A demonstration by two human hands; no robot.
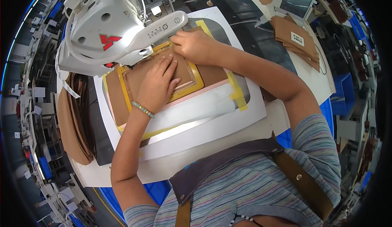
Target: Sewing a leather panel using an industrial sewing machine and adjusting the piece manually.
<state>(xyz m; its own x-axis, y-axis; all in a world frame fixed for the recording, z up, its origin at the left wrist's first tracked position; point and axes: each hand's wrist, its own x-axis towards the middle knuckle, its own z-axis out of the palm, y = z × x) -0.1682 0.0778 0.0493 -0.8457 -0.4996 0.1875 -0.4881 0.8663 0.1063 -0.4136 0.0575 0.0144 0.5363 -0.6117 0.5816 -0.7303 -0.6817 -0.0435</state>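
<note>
A brown leather-like panel [214, 75] lies under the white head of a sewing machine [98, 18], with a yellow rectangular frame [199, 82] on top of it. My left hand [157, 82] rests flat on the brown material inside the frame, fingers stretched toward the machine. By the frame's far right corner, my right hand [194, 47] has its fingers bent and pinched together close to the machine's light-grey arm. What those fingertips hold, if anything, is hidden. Strips of yellow tape [239, 92] edge the panel's backing, and a white sheet [249, 114] spreads beneath.
Brown panels [73, 125] are stacked upright at the left of the table. More brown pieces with a white label [296, 39] lie at the right, near a screen [300, 0]. A blue bin [342, 94] stands beyond the table's right edge.
</note>
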